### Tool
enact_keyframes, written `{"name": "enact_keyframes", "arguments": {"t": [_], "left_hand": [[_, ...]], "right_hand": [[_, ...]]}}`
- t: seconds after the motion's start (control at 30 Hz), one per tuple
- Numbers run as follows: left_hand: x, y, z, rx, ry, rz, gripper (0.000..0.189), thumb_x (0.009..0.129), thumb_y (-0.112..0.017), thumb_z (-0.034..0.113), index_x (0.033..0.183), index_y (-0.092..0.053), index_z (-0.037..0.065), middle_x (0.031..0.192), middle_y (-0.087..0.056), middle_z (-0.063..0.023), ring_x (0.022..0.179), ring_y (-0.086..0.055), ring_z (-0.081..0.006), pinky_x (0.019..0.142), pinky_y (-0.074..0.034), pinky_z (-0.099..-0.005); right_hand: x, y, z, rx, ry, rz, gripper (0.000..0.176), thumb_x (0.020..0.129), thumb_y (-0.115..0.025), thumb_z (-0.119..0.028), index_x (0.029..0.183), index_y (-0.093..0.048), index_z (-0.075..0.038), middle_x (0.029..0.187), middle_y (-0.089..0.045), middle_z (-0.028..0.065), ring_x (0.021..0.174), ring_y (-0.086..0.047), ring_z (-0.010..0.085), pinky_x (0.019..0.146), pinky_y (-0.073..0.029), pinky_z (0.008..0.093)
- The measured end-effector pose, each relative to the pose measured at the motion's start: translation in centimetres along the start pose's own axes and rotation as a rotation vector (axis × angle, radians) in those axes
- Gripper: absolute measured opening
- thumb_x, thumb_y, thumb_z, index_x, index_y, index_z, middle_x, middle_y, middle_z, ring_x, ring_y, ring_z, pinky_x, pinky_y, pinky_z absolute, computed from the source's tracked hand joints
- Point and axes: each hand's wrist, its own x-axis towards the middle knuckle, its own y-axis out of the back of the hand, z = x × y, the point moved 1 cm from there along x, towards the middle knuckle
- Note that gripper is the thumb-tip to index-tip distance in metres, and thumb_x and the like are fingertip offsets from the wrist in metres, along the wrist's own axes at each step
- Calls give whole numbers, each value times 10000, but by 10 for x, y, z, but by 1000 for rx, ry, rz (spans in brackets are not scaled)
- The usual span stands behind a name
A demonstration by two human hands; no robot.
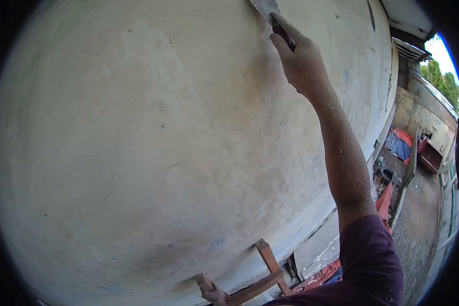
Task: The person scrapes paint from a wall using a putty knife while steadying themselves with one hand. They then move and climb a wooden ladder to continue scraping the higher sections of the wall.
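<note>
At the top of the head view, my right hand is closed around the dark handle of a scraper. The flat metal blade lies against or very near the pale wall, and its upper end is cut off by the frame. Pale specks of dust cover my outstretched right forearm. Low in the view, my left hand grips one upright of a wooden ladder, just below the post's end. Only part of that hand shows. The ladder's other upright rises close to the wall.
The wall is scuffed and stained. Down on the right, a paved alley holds a tyre, a dark red box, and blue and orange cloth. Red sheeting lies below the ladder. A roof edge juts out at upper right.
</note>
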Motion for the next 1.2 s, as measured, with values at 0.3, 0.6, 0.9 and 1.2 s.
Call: {"name": "enact_keyframes", "arguments": {"t": [0.3,0.6,0.9,1.2], "left_hand": [[0,4,-80,413,-100,174,299,739,-690,136,949,-570,-40,833,-653,-203,773,-645,-369,732,-505,-416],[5,17,-40,408,85,18,309,686,-710,105,937,-600,-38,810,-658,-205,745,-657,-377,695,-512,-428],[21,16,-61,459,153,-37,398,783,-629,324,1050,-607,29,937,-663,-171,861,-639,-342,768,-496,-396],[40,6,-74,593,345,-118,514,870,-551,518,1146,-612,88,1043,-667,-144,960,-624,-317,825,-483,-368]], "right_hand": [[-157,31,56,-39,-247,-214,451,913,-547,-97,1354,-455,-79,1202,-594,210,1138,-574,250,969,-413,321],[71,39,-28,-95,-174,-197,444,946,-469,-352,1369,-451,-217,569,-493,29,388,-421,118,335,-359,299],[-58,23,1,-1,-117,-222,450,902,-551,-118,1344,-467,-104,1056,-627,247,981,-643,277,848,-463,329],[119,13,-89,-25,-42,-192,428,931,-476,-284,1346,-472,-177,625,-550,84,401,-470,152,353,-395,317]]}}
